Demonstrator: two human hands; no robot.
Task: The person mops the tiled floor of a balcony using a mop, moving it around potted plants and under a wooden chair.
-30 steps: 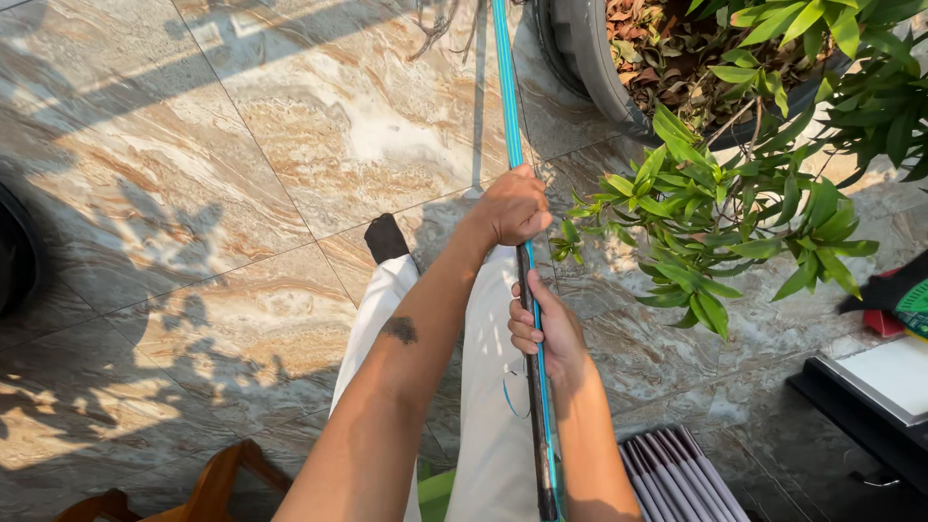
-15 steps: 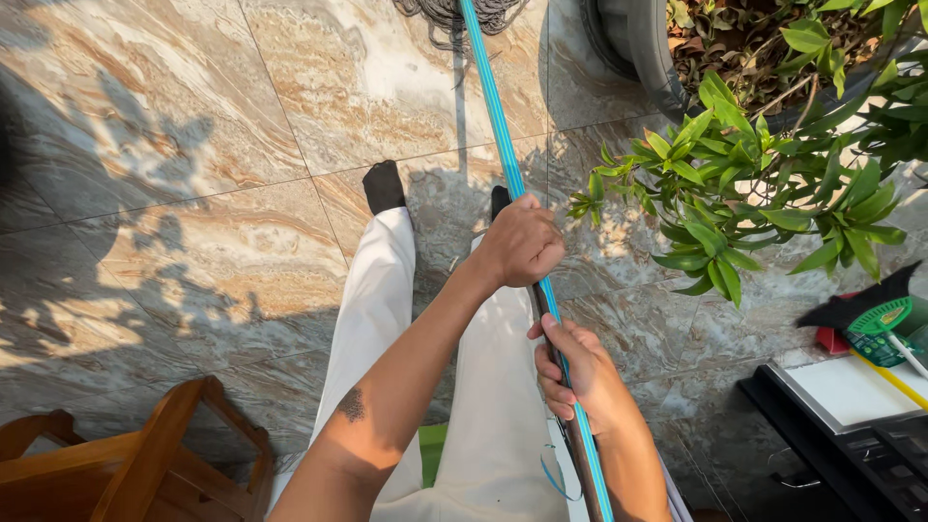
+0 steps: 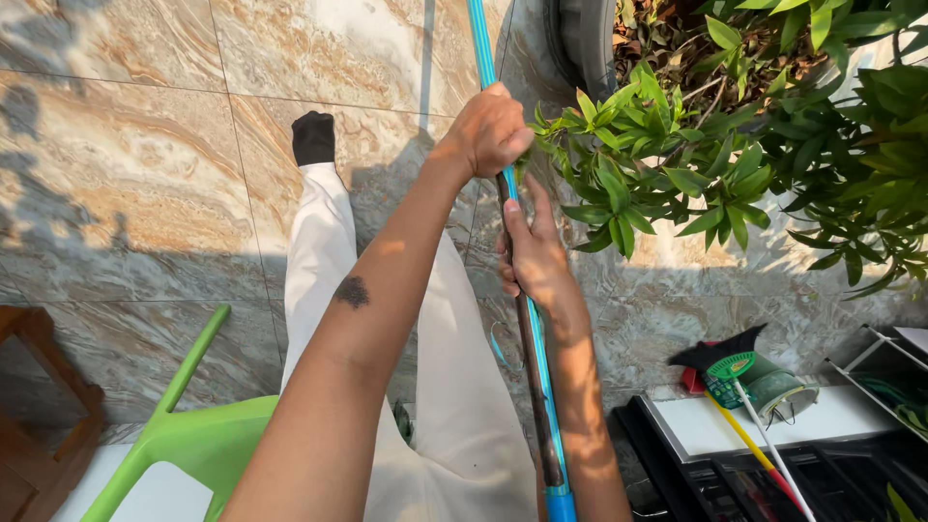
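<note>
A long blue pole [image 3: 480, 43] with a dark worn stretch runs from the bottom of the view up past the top edge. My left hand [image 3: 489, 130] is wrapped around it high up. Just below, my right hand [image 3: 532, 253] holds the dark part of the pole, with its fingers loosely curled. Both forearms reach up from the bottom of the view. Under them are my white trousers [image 3: 324, 242] and a foot in a black sock [image 3: 313, 137] on the marbled floor tiles [image 3: 135, 164]. The pole's far end is out of view.
Leafy green plants [image 3: 677, 164] crowd the right, next to a dark round pot [image 3: 585, 39]. A green plastic chair [image 3: 184, 435] and a wooden piece of furniture [image 3: 39, 387] stand at the lower left. At the lower right, brooms [image 3: 744, 377] lie on a white-topped black rack [image 3: 764, 435].
The view has swung toward me and to the left: the green chair has come in at the lower left. My hands have stayed on the pole, the left above the right.
</note>
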